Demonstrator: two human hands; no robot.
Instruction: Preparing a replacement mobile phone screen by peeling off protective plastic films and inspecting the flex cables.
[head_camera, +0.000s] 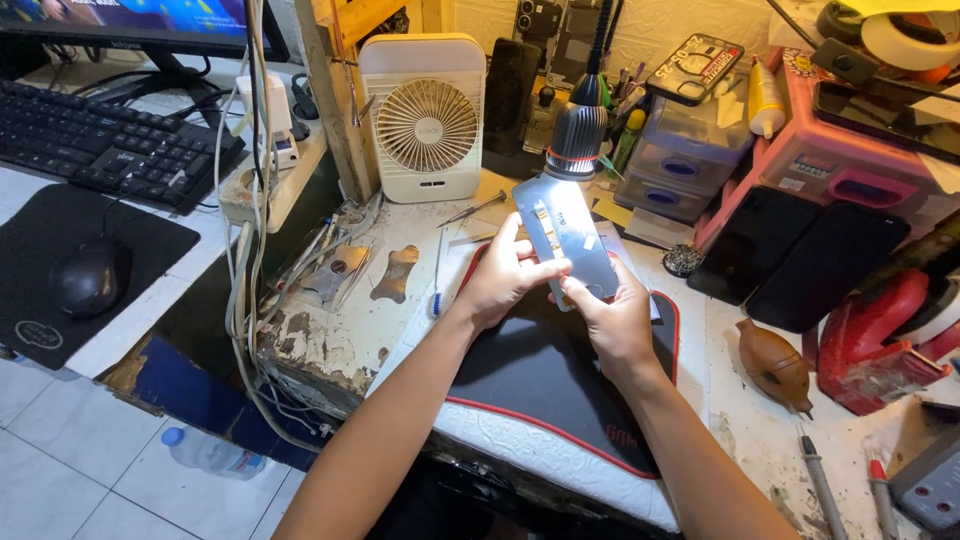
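Grey phone panel (566, 240) pinched, both hands raised.

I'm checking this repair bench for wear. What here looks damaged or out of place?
The workbench front edge is chipped, its paint flaking to bare patches. A plastic bottle lies on the floor tiles below. Both hands hold the grey phone panel; no damage shows on it.

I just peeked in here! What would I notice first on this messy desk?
Right in the middle, the left hand and the right hand hold up a thin silvery phone panel over a black mat. Behind it stands a white fan, beside a lamp.
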